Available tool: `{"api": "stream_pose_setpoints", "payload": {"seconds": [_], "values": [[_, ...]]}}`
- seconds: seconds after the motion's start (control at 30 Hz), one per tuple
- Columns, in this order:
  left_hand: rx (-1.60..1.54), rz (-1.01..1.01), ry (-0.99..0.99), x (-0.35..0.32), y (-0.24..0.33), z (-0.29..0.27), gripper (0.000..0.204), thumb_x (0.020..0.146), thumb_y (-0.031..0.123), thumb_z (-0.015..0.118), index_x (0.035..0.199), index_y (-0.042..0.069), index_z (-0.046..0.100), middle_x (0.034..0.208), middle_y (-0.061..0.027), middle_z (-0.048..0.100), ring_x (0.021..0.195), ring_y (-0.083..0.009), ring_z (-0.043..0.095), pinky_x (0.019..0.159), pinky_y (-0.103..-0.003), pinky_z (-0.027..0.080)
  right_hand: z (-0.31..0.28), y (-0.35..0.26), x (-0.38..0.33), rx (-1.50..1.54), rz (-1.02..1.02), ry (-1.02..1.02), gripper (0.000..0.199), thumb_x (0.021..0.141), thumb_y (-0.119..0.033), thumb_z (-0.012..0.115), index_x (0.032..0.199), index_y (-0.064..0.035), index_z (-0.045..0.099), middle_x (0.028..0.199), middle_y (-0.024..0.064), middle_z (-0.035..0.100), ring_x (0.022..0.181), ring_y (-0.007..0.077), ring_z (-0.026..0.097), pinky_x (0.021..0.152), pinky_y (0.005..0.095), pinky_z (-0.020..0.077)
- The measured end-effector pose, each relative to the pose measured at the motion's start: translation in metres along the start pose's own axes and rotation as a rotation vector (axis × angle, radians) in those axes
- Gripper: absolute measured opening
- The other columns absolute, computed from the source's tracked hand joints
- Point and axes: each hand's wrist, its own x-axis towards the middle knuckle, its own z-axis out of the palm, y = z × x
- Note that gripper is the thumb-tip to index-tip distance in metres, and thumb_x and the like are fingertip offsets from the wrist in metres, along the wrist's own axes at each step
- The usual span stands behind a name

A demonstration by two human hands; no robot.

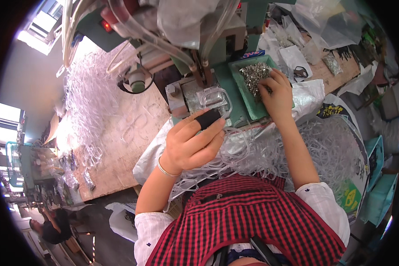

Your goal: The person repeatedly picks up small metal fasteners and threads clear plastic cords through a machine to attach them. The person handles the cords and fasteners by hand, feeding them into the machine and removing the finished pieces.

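My left hand (193, 142) is raised in front of a green press machine (195, 40); its index finger wears a black fingertip sleeve (207, 119) and touches a clear plastic frame (215, 98) lying on the machine's metal fixture. My right hand (277, 95) reaches into a green tray (246, 95) and its fingertips rest in a heap of small silver metal parts (255, 73). Whether it has picked any up is hidden. A pile of clear plastic frames (323, 146) lies across my lap, above a red checked apron (252, 217).
A wooden bench (119, 146) at left carries a mound of clear plastic frames (86, 88). Clear plastic bags (328, 22) and small bagged parts lie at the back right. Turquoise crates (377, 190) stand at right. Another person (53, 226) sits at lower left.
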Motion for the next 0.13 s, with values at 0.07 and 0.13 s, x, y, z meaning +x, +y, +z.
{"api": "stream_pose_setpoints", "payload": {"seconds": [0.07,0.13], "values": [[-0.023,0.004,-0.025,-0.002,0.000,0.001,0.021,0.072,0.003,0.076,0.090,0.006,0.065,0.104,-0.0088,0.073,0.083,-0.0220,0.068,0.084,-0.038,0.064,0.012,-0.005,0.013,0.029,0.032,-0.056,0.013,0.072,-0.011,0.077,0.085,-0.0087,0.075,0.112,0.0152,0.068,0.113,0.0355,0.063,0.094,0.0440,0.0521],[-0.013,0.001,-0.003,-0.002,0.001,0.003,0.019,0.074,0.003,0.076,0.090,0.006,0.065,0.105,-0.0088,0.073,0.085,-0.0226,0.069,0.082,-0.039,0.064,0.021,-0.012,0.023,0.046,0.056,-0.081,0.013,0.072,-0.012,0.077,0.085,-0.0091,0.075,0.112,0.0151,0.068,0.114,0.0348,0.063,0.093,0.0436,0.0525]]}}
